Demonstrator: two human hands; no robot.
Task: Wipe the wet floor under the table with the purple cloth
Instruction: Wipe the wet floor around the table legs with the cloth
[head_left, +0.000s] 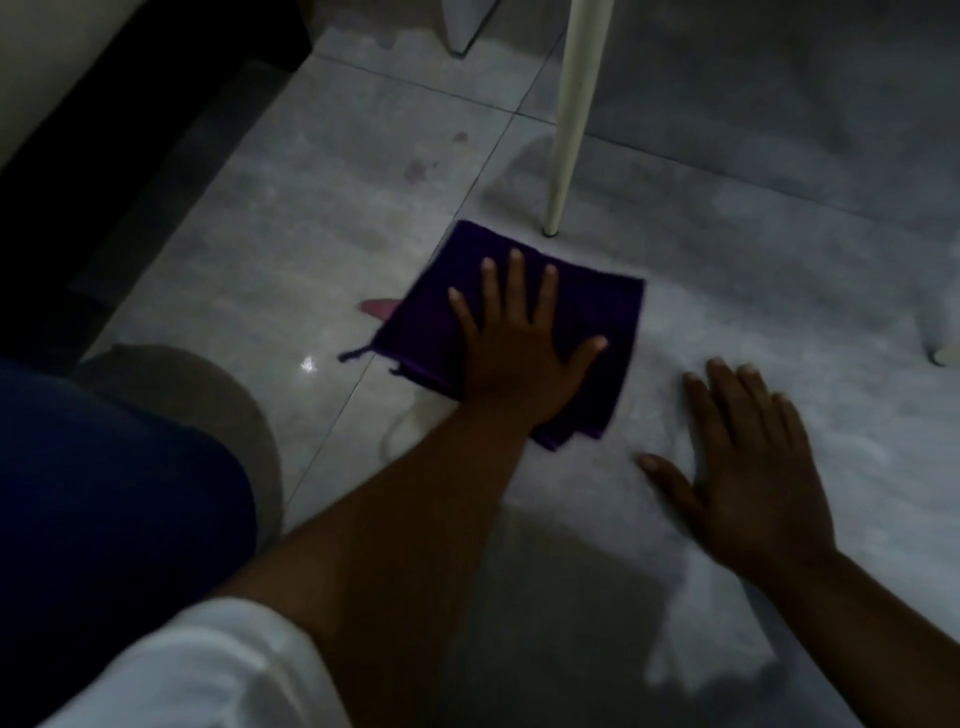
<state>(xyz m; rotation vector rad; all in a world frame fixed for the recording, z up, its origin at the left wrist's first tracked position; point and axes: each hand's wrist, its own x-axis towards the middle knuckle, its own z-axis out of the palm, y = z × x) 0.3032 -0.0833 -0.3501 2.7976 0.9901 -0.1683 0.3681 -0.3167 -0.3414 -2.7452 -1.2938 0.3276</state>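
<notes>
Now your left hand (519, 348) lies flat with fingers spread, pressing the purple cloth (524, 332) onto the grey tiled floor (291, 218), just near of the white table leg (569, 119). Your right hand (748, 467) rests palm down on bare tile to the cloth's right, fingers loosely spread, holding nothing. A pink smear (379, 307) shows at the cloth's left edge. Dim light; wet patches hard to tell.

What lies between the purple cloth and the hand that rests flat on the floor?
Only bare grey tile between the purple cloth and the right hand, in the head view.
</notes>
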